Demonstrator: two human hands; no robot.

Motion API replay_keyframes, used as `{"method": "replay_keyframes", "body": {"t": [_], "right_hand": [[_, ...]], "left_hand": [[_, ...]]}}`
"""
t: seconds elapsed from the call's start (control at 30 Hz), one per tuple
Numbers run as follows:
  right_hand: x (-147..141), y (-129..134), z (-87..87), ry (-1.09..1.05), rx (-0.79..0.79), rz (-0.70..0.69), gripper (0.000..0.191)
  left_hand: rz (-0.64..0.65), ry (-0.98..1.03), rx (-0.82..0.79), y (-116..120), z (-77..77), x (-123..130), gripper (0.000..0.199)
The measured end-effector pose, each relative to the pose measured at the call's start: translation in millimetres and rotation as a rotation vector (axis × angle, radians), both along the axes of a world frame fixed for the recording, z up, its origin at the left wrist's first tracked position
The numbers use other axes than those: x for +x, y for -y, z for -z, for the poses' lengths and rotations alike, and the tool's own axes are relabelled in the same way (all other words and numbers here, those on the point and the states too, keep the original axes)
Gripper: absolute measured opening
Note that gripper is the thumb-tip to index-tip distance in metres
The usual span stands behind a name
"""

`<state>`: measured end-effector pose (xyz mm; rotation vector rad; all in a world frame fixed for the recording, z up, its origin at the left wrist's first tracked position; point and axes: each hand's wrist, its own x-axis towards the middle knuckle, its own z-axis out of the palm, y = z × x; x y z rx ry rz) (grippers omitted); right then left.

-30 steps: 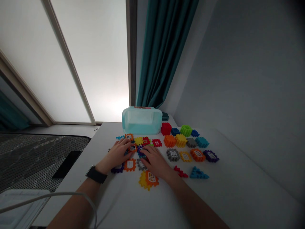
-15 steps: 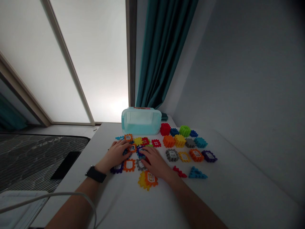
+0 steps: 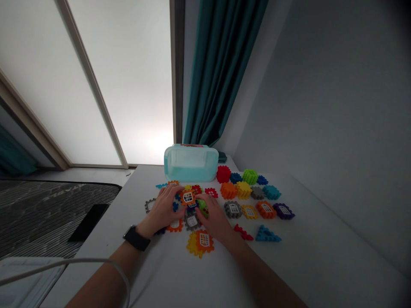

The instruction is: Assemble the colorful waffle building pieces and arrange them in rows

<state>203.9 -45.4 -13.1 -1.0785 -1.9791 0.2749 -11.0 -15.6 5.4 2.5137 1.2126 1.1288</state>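
Raised over a crowded patch of toothed plastic building tiles, an orange window tile (image 3: 188,197) is pinched by my left hand (image 3: 165,207), which has a dark watch on its wrist. Just under it shows a purple window tile (image 3: 192,205), partly covered, between the thumb and fingers of my right hand (image 3: 213,216). The right fingertips come close to the orange tile's edge; contact there is unclear. A green piece (image 3: 203,207) shows beside the right fingers. Below the hands lie a grey window tile (image 3: 192,221) and an orange tile (image 3: 175,225), partly hidden.
A translucent teal bin (image 3: 192,173) stands behind the tiles. To the right are rows of stacked tiles, including a red stack (image 3: 223,174), plus a blue triangle piece (image 3: 268,234). An orange-and-yellow pair (image 3: 204,241) lies nearest me. A pale cable (image 3: 96,260) crosses the lower left.
My left hand has lifted the orange window tile and carried it right, over the purple one. My right hand has shifted slightly right, its thumb and fingers now around the purple tile.
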Motion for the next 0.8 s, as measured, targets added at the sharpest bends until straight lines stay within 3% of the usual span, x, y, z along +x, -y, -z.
{"method": "replay_keyframes", "body": {"t": [0.13, 0.37, 0.57, 0.67, 0.8], "right_hand": [[2.1, 0.3, -0.9, -0.002, 0.092, -0.028, 0.032], [6.2, -0.1, -1.0, -0.016, 0.116, -0.005, 0.031], [4.5, 1.7, -6.0, -0.023, 0.148, 0.012, 0.014], [0.4, 2.8, -7.3, -0.13, 0.025, 0.041, 0.01], [-8.9, 4.4, -5.2, -0.443, -0.329, 0.005, 0.019]], "left_hand": [[0.062, 0.051, -0.027, 10.2, 0.5, 11.7, 0.05], [0.092, 0.139, -0.069, 17.3, -2.4, 16.8, 0.044], [0.165, 0.28, -0.258, 15.8, -4.8, 18.2, 0.021], [0.172, 0.343, -0.359, 14.3, -3.6, 19.3, 0.022], [0.145, 0.418, -0.426, 9.5, 3.5, 20.4, 0.024]]}}
